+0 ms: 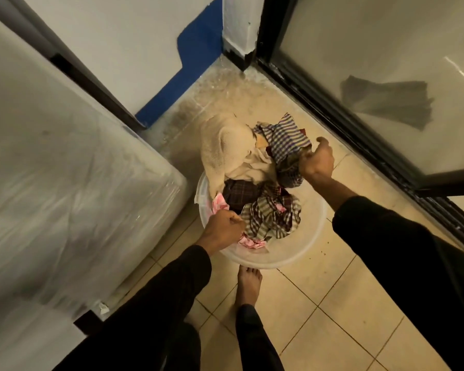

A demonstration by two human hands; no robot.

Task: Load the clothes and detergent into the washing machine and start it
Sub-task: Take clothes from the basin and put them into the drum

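A clear plastic basin (303,245) stands on the tiled floor, heaped with clothes. A cream towel (225,148) hangs over its far rim. A blue checked cloth (284,140) is bunched in my right hand (316,160) at the basin's far right side. My left hand (223,228) grips a pink cloth (220,203) together with the basin's near left rim; I cannot tell which it holds more. A brown checked cloth (271,215) lies in the middle. The washing machine (65,170), white and wrapped in clear plastic film, fills the left side.
A sliding glass door with a black frame (332,108) runs along the right. A white wall with a blue painted patch (188,62) closes the corner behind the basin. My bare foot (248,285) stands just before the basin on beige tiles.
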